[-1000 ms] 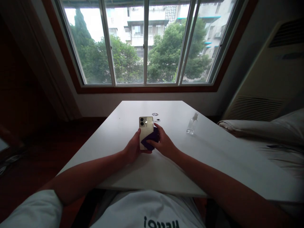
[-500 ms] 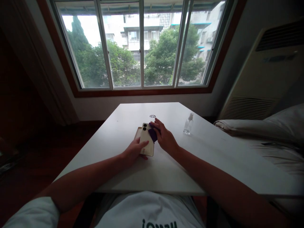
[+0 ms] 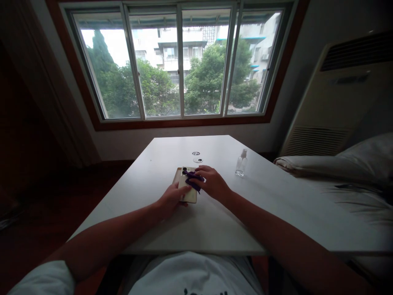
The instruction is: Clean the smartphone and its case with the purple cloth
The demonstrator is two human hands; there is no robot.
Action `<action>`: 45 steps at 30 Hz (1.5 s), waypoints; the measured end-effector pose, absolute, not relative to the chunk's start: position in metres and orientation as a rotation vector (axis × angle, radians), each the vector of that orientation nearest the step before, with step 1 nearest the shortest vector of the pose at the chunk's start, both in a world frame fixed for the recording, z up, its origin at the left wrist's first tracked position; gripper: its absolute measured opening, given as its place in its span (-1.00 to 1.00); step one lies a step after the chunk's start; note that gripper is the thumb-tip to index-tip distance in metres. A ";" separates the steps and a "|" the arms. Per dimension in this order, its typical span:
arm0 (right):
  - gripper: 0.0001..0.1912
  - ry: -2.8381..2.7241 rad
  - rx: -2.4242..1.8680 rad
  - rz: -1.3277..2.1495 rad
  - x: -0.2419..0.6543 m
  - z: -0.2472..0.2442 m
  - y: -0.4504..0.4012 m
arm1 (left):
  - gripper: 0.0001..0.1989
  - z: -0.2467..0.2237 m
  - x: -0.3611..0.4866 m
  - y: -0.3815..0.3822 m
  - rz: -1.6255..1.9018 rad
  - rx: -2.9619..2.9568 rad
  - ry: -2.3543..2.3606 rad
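While the left grip wraps round a pale gold, rectangular smartphone, thumb laid across the lower back, the right grip is narrow, with a soft, dark purple cloth pinched between its thumb and fingers. The smartphone is between the two grips, back side up, and the cloth lies over its upper back, just beside a round, dark camera lens at the end away from the person. A thin, flat, tan panel shows under the smartphone on the left grip's side (too much of it is hidden to tell what it is). Below both grips spreads a smooth white bench; whether the smartphone touches it, I cannot tell.

Beyond the grips, on the bench top, are two small, round, black-and-white discs, one nearer the right grip than the other. To the right of the right grip and a little farther out, well apart from it, a clear spray bottle with a translucent nozzle stands upright on the bench.
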State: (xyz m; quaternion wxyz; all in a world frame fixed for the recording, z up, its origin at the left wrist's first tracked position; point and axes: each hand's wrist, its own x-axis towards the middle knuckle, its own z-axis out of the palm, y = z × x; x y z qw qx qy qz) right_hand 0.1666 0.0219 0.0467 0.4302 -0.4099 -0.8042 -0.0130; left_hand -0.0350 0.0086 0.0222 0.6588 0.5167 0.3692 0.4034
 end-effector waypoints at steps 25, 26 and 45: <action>-0.52 -2.204 -0.876 0.186 0.165 0.045 0.019 | -0.52 0.020 -0.035 0.012 0.979 1.069 0.799; -0.53 -2.194 -0.907 0.176 0.166 0.045 0.021 | -0.53 0.021 -0.035 0.012 0.981 1.074 0.800; -0.55 -2.256 -0.869 0.073 0.162 0.048 0.012 | -0.31 0.025 -0.031 0.006 1.045 0.896 0.685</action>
